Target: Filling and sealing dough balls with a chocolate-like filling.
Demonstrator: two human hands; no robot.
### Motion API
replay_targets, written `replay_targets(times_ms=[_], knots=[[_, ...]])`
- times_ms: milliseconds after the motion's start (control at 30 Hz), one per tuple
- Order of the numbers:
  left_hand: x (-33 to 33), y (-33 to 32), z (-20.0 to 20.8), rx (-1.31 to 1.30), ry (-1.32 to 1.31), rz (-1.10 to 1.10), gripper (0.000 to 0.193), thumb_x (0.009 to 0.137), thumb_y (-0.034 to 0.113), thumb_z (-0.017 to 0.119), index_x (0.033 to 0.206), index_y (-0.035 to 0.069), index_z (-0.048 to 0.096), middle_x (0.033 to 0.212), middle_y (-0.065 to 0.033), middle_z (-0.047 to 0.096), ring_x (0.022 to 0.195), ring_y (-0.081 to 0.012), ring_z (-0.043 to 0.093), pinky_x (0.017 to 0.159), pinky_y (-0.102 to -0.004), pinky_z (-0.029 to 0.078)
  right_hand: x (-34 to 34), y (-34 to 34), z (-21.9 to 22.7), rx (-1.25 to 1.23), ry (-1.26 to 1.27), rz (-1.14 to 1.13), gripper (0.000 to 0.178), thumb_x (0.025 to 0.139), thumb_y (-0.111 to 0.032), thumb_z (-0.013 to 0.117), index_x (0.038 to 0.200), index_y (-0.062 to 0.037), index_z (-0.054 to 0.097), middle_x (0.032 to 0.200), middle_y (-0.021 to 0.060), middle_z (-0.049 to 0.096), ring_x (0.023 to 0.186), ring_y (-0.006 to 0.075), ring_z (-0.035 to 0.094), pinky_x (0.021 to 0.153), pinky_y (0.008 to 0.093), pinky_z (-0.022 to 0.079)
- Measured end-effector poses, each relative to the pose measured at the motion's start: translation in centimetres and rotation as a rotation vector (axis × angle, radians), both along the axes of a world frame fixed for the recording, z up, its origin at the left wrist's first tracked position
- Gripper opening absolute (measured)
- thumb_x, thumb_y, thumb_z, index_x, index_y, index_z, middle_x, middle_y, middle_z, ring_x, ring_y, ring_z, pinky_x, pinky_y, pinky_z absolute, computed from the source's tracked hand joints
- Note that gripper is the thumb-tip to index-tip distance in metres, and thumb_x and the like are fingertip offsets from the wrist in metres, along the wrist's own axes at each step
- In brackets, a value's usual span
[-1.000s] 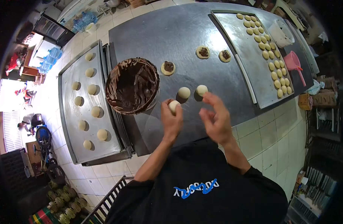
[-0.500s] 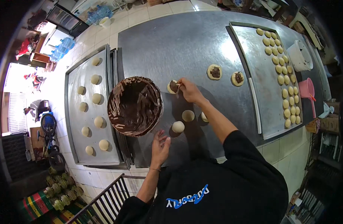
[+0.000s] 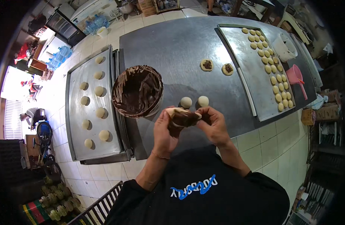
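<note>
Close to my body, a flattened piece of dough with dark chocolate filling (image 3: 185,119) is held up off the table between both hands. My left hand (image 3: 165,132) is closed on its left end, and my right hand (image 3: 214,126) pinches its right edge. Just beyond it sit two pale dough balls (image 3: 186,102). Left of them stands a round tub (image 3: 120,87), its inner wall smeared with chocolate and more chocolate paste inside. Farther off lie two flat dough discs (image 3: 206,65), each topped with a dab of chocolate.
A metal tray (image 3: 93,144) with spaced dough balls lies at left, stacked on others. At right, another tray (image 3: 244,60) carries rows of dough balls beside a white bar (image 3: 247,92). Beyond it are a white bucket (image 3: 284,48) and a pink dipper (image 3: 293,74).
The chocolate-topped dough my right hand was touching on the table is now lifted near my body. My left hand has closed on it too. The whole view has shifted slightly.
</note>
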State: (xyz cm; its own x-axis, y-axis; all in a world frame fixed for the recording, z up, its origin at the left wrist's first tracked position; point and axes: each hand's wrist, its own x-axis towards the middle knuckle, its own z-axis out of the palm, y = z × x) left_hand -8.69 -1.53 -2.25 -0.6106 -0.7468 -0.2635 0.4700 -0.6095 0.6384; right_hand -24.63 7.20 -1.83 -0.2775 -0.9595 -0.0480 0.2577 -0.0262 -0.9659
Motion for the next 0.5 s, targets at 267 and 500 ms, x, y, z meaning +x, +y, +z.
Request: replay_targets(times_ms=[267,500], knots=[[2.4,1.9,3.4,-0.812,-0.409,-0.054,0.075,0.076,0.009,0.081,0.137,0.009,0.038,0.126,-0.0074,0.048,0.111,-0.0209,0.056,0.089,-0.0311,0.053,2.6,-0.1,2.3,0.052,-0.141,0.040,0.049,0.088,-0.003,0.066,0.132,0.0026,0.046,0.118,0.0154,0.061,0.104,0.0204,0.063,0.091,0.0338,0.054],[4.8,0.5,5.5,-0.575,-0.260,-0.267,0.064,0.083,0.015,0.076,0.136,0.008,0.042,0.126,-0.0078,0.051,0.103,-0.0175,0.060,0.075,-0.0271,0.055,3.7,0.5,5.5,-0.096,-0.137,0.198,0.048,0.087,0.002,0.063,0.132,0.0032,0.047,0.118,0.0146,0.061,0.104,0.0208,0.064,0.091,0.0323,0.054]])
